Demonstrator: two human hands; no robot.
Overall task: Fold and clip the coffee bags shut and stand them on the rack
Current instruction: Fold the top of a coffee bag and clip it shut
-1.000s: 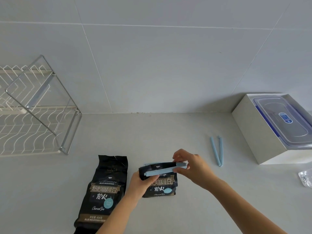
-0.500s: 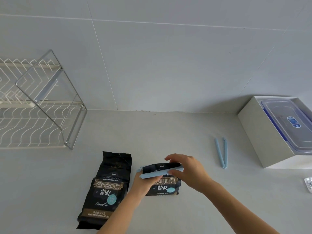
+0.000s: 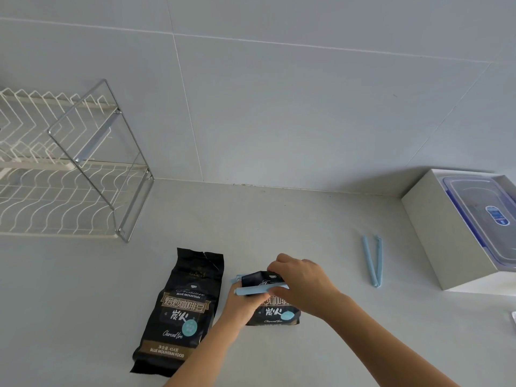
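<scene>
A black coffee bag point(image 3: 276, 314) stands on the counter with its top folded over and a light blue clip point(image 3: 259, 289) lying across the fold. My left hand point(image 3: 243, 304) grips the bag and the clip's left end. My right hand point(image 3: 304, 280) presses on the clip's right end and the folded top. A second black coffee bag point(image 3: 181, 311) lies flat to the left, unfolded. Another blue clip point(image 3: 372, 261) lies open on the counter to the right. The wire rack point(image 3: 69, 169) stands at the far left against the wall.
A white box point(image 3: 435, 233) holding a clear plastic container with a blue-rimmed lid point(image 3: 485, 216) sits at the right edge. A small clear packet point(image 3: 513, 318) peeks in at the far right. The tiled wall runs behind the counter.
My hands have slid the clip further along the folded top of the bag and my right hand now covers its right end. The camera has tilted, shifting the scene.
</scene>
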